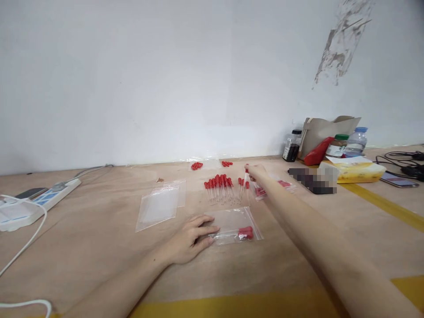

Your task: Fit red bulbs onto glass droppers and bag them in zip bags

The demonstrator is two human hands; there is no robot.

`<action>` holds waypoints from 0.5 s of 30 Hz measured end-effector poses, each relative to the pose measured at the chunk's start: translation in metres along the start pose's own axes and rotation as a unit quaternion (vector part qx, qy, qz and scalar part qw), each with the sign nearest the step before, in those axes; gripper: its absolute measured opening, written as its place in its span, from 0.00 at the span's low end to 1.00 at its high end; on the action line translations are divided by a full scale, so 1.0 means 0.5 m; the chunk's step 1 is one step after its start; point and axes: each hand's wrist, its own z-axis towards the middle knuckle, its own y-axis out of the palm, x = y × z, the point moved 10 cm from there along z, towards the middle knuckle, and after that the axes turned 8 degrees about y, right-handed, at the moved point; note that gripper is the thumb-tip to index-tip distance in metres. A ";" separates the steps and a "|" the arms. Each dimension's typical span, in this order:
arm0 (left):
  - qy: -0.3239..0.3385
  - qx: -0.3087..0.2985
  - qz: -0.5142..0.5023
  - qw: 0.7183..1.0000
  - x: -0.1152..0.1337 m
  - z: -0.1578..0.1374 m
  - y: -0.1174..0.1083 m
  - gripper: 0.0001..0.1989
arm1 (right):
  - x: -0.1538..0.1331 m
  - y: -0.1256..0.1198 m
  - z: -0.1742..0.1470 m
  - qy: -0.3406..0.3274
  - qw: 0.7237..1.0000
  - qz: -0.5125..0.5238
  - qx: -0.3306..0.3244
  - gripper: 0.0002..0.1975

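Observation:
My left hand (193, 238) lies with spread fingers on the left edge of a clear zip bag (228, 216). Inside that bag are glass droppers with red rubber bulbs (245, 232). Farther out, my right hand (258, 171) pinches a dropper (245, 179) near its red bulb, its thin tube pointing down. Beside it on the table are a few more droppers (240, 182), and left of these a row of several droppers (218, 182). A bag with red bulbs (260, 191) is partly hidden behind my right forearm.
Flat clear bags (159, 205) lie on the left. Loose-looking red bulbs (196, 165) sit near the wall. A power strip (43, 205) is far left. At right stand a dark bottle (292, 146), a grey bag (318, 132), a yellow tissue pack (353, 170) and a phone (399, 179).

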 end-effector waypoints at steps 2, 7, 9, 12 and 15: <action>-0.002 -0.006 0.005 1.000 -0.001 0.001 0.002 0.17 | -0.004 -0.035 -0.031 -0.011 0.998 0.053 -0.006 0.12; -0.008 -0.013 0.016 1.000 -0.005 0.002 0.003 0.17 | 0.052 -0.136 -0.130 -0.034 0.983 0.178 0.027 0.08; -0.006 -0.013 0.018 1.000 -0.004 0.002 0.003 0.17 | 0.088 -0.151 -0.161 -0.036 0.979 0.199 0.032 0.09; -0.003 -0.011 0.020 1.000 -0.002 0.002 0.001 0.17 | 0.137 -0.145 -0.189 -0.017 0.974 0.226 0.025 0.09; -0.005 -0.011 0.020 1.000 -0.002 0.002 0.000 0.17 | 0.159 -0.114 -0.203 0.010 0.966 0.260 -0.005 0.09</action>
